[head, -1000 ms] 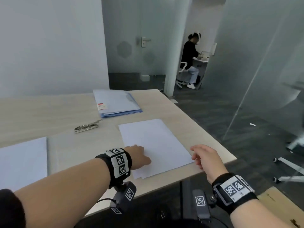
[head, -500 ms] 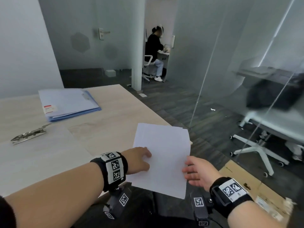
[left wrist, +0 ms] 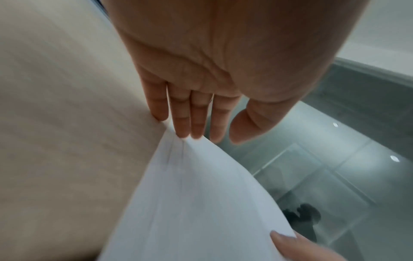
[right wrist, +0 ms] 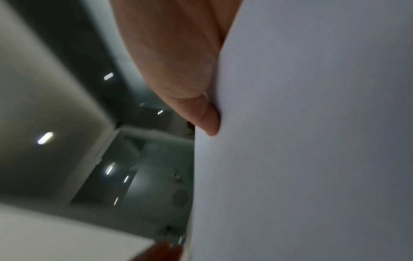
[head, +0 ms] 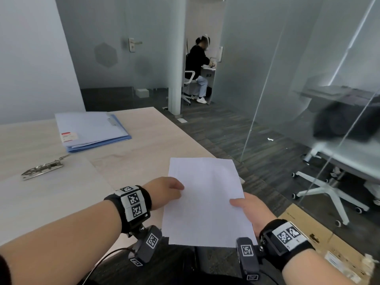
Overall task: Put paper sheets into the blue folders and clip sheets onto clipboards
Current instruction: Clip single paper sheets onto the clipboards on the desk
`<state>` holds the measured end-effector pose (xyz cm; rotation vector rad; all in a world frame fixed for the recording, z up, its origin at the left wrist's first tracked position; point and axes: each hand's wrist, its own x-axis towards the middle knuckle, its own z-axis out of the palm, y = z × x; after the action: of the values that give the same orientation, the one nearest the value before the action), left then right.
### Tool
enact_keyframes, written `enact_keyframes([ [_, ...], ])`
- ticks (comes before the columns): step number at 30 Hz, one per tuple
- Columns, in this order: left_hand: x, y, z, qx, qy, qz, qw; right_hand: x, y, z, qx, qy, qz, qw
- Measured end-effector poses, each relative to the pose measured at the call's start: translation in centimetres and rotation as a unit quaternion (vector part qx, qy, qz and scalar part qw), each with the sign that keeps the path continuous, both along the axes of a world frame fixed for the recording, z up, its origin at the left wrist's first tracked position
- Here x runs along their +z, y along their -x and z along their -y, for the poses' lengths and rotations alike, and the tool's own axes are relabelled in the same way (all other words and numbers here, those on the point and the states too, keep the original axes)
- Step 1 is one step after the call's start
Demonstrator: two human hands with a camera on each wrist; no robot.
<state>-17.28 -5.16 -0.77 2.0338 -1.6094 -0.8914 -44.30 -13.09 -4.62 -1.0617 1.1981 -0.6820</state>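
A thin stack of white paper sheets point(head: 205, 202) hangs in the air past the table's right front corner. My right hand point(head: 250, 210) pinches its right edge, thumb on top and fingers hidden underneath; the right wrist view shows the thumb point(right wrist: 201, 113) pressed to the paper sheets point(right wrist: 312, 141). My left hand point(head: 166, 192) is at the left edge; in the left wrist view its fingers point(left wrist: 196, 114) are straight, tips touching the paper sheets point(left wrist: 190, 203), thumb apart. Blue folders point(head: 92, 130) lie stacked at the table's far side. A metal clipboard clip point(head: 43, 167) lies at the left.
The wooden table point(head: 154, 145) ends just right of my left hand. Beyond it are a glass partition point(head: 287, 99), a white office chair point(head: 329, 188) and a cardboard box point(head: 329, 243) on the floor. A person sits at a desk point(head: 197, 66) far back.
The sheets lay flat on the table a second ago; they have slid off its right edge and risen into the air. My right hand has taken hold of their right edge.
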Motion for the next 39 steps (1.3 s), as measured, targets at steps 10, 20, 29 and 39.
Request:
enact_keyframes([
  [10,2.5,-5.0,-0.9,0.220,0.088,-0.380,0.894,5.4,-4.8,0.0,0.025,0.181,0.085,0.980],
  [20,5.7,-6.8,-2.1,0.181,0.269,-0.307,0.895,7.0,-8.2,0.5,0.023,0.228,0.148,0.962],
  [29,2.1,-5.4,-2.8,0.143,0.201,-0.202,0.948,4.8,-8.2,-0.5,0.041,0.209,0.116,0.970],
  [39,2.6,-11.5,-5.7,0.248,0.059,-0.011,0.967,5.3,-9.7,-0.7,0.034,0.234,0.044,0.971],
])
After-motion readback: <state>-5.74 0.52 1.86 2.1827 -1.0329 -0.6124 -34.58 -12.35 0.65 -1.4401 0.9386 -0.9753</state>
